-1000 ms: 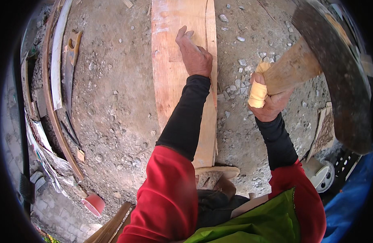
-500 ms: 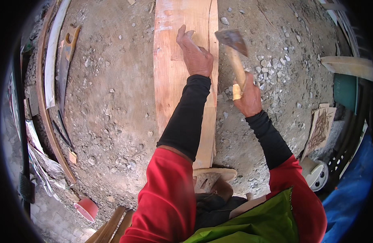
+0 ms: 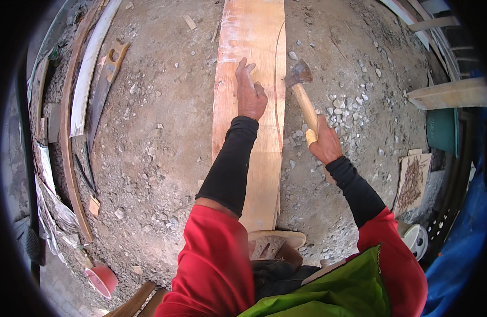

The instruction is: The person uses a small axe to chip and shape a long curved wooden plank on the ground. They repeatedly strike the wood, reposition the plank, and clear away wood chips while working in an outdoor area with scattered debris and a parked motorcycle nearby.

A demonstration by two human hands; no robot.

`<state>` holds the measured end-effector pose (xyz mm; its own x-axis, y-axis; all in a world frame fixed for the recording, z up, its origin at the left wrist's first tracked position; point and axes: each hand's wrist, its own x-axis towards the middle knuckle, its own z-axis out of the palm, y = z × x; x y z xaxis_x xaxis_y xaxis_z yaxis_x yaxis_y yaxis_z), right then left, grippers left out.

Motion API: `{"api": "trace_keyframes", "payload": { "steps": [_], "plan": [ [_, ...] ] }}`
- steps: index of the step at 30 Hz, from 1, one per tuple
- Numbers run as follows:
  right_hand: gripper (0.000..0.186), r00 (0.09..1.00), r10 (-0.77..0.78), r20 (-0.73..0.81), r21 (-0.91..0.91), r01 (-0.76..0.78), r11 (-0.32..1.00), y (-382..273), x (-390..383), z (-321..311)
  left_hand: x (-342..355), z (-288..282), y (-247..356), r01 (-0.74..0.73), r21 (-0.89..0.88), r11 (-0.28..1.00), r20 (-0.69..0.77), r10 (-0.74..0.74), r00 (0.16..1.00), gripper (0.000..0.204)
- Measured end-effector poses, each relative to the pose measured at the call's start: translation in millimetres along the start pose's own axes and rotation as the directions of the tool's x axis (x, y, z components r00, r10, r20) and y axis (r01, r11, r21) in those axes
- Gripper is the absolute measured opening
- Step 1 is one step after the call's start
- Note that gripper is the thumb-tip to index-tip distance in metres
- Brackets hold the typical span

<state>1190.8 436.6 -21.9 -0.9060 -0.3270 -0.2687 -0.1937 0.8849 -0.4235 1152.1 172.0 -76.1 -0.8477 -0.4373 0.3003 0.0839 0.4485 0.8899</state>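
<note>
My left hand (image 3: pixel 251 96) is over a long pale wooden board (image 3: pixel 249 174), fingers apart and holding nothing. Whether its palm rests on the wood I cannot tell. Near the board's right side runs a curved line. My right hand (image 3: pixel 327 141) is closed around the wooden handle of a hatchet (image 3: pixel 306 106), just right of the board. The hatchet's dark metal head is close beside the board's right edge; contact is not clear. At the board's near end is a sandalled foot (image 3: pixel 275 247).
A handsaw (image 3: pixel 107 79) lies at the left, beside long wooden strips (image 3: pixel 69 116). Pebbles (image 3: pixel 346 108) are scattered to the right. Farther right are a green container (image 3: pixel 442 129) and a flat piece bearing a pile of nails (image 3: pixel 412 182). A pink cup (image 3: pixel 102 280) sits at lower left.
The hatchet head has swung lower and turned, its blade now closer to the board's right edge. My left hand has shifted slightly toward me over the board. The whole view has shifted a little.
</note>
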Motion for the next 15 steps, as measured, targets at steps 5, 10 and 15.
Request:
{"api": "trace_keyframes", "payload": {
  "steps": [5, 10, 15],
  "plan": [
    [0.047, 0.977, 0.174, -0.125, -0.101, -0.187, 0.977, 67, -118, -26, -106, -148, -9, -0.064, 0.27, 0.961, -0.003, 0.067, 0.998, 0.046],
    [0.044, 0.863, 0.505, 0.033, -0.401, -0.451, 0.797, 110, -208, -59, -201, -240, -16, 0.201, 0.512, 0.835, -0.186, -0.12, 0.975, 0.042],
    [0.045, 0.937, 0.308, 0.165, -0.569, -0.164, 0.806, 144, -179, -72, -206, -236, -13, 0.166, 0.584, 0.794, -0.119, -0.119, 0.986, 0.043]
  ]
}}
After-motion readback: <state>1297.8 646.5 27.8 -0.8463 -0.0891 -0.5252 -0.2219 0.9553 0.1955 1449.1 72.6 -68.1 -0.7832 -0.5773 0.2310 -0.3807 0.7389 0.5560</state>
